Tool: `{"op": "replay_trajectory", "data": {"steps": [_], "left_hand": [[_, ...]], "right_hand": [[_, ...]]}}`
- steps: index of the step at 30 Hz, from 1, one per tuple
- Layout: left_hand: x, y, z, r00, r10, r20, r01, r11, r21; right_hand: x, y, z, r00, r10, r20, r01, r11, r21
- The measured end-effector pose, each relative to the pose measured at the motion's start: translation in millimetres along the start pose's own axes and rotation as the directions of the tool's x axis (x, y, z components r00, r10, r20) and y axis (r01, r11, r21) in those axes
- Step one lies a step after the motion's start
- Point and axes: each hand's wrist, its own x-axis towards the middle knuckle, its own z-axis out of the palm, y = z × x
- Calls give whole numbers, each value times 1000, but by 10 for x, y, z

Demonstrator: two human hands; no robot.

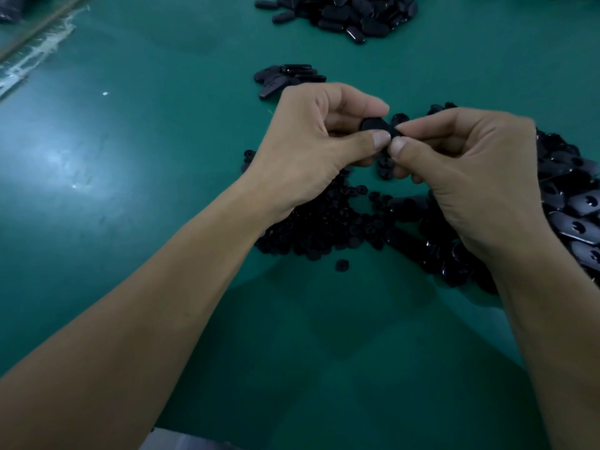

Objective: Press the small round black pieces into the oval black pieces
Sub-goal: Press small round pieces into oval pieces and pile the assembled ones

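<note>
Oval black piece [375, 126] is held in the air above the green table [130, 190], between the two hands and over the stock below. The left hand [311, 141] grips it, thumb underneath and curled fingers on top, leaving only its dark upper face showing. The right hand [470, 164] meets it at its right end, thumb and forefinger pinched tight on what seems to be a small round black piece [396, 130]; black against black, I cannot tell how far it is seated.

Directly under the hands lies a heap of small round pieces [324, 222], with one stray round piece [342, 264] just in front of it. Touching that heap on the right is a heap of oval pieces [578, 209]. Beyond the left hand sits a small cluster of ovals [285, 74], and a larger far pile [350, 14] lies at the table's top edge.
</note>
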Motion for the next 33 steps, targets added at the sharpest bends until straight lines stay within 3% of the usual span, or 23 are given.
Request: {"op": "replay_trajectory", "data": {"steps": [33], "left_hand": [[-22, 68, -38, 998, -57, 30, 58, 998, -14]], "right_hand": [[5, 9, -6, 1000, -9, 29, 10, 1000, -28]]}}
